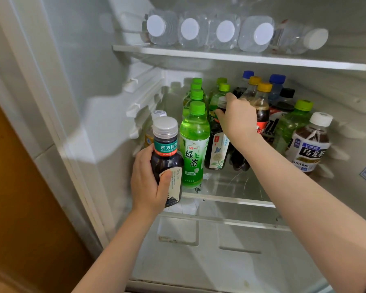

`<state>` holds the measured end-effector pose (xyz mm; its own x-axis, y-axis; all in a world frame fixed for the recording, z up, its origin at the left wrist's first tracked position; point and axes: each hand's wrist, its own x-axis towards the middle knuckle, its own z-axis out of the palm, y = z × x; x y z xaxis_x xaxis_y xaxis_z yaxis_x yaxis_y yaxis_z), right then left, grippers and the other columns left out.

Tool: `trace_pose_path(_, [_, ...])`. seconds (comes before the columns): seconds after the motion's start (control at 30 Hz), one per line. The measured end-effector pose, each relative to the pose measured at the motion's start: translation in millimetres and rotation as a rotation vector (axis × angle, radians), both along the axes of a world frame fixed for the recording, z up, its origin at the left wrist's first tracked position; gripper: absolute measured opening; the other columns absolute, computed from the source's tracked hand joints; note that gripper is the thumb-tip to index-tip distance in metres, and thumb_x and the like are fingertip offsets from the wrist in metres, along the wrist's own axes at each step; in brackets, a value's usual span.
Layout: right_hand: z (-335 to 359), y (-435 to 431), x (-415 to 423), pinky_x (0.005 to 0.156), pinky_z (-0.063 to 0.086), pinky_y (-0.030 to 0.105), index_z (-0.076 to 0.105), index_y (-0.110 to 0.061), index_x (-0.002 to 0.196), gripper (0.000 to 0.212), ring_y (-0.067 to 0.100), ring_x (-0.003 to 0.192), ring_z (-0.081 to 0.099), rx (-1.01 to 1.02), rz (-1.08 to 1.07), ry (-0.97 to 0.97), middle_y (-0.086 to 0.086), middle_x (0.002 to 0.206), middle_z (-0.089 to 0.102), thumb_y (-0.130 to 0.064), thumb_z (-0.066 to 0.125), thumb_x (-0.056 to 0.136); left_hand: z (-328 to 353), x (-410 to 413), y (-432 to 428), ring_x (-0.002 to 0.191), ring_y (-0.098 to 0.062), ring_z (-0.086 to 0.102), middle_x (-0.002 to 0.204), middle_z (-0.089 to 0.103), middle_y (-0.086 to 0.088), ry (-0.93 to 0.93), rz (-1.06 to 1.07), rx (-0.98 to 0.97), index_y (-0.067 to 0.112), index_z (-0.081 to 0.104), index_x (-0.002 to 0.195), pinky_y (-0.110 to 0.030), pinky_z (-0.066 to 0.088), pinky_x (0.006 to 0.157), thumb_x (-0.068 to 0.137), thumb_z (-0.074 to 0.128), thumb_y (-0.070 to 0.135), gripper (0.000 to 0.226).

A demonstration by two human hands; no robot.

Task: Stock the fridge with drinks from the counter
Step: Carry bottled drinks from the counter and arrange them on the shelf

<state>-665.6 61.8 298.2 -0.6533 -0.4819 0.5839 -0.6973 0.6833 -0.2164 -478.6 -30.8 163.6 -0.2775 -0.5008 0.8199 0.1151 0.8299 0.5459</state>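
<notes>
My left hand (149, 180) grips a dark tea bottle (167, 153) with a silver cap and teal neck label, held upright in front of the left end of the glass shelf (228, 199). My right hand (238, 117) reaches into the fridge and wraps around the upper part of another dark tea bottle (217, 151) standing on that shelf. A green tea bottle (193, 144) with a green cap stands between the two, at the front of a row of like bottles.
Cola bottles with yellow caps (262, 102), blue-capped bottles and a white-capped oolong tea bottle (311, 142) crowd the shelf's right side. Water bottles (190, 30) lie on the upper shelf (220, 56). A drawer (220, 240) sits below. The fridge's left wall (72, 81) is close.
</notes>
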Motion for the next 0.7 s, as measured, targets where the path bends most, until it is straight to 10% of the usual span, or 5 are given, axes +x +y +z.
trace_pose_path(0.33, [1.8,-7.4,-3.8,0.069,0.042,0.034,0.048,0.001,0.122,0.04,0.04,0.099,0.061,0.04,-0.052,-0.009,0.024,0.115,0.057,-0.027,0.055,0.095,-0.6,1.7,-1.1,0.111,-0.013,0.048,0.123,0.041,0.017,0.021,-0.029,-0.021,0.021,0.037,0.132,-0.019,0.036,0.095,0.091,0.032,0.063,0.059])
trace_pose_path(0.7, [7.1,5.1,2.0,0.069,0.041,0.034,0.03,-0.006,0.142,0.061,0.038,0.101,0.059,-0.003,0.0,-0.065,0.022,0.117,0.056,-0.035,0.055,0.094,4.2,4.9,3.5,0.109,-0.02,0.051,0.121,0.051,-0.005,-0.039,-0.017,0.02,0.015,0.039,0.131,-0.025,0.038,0.092,0.091,0.031,0.064,0.064])
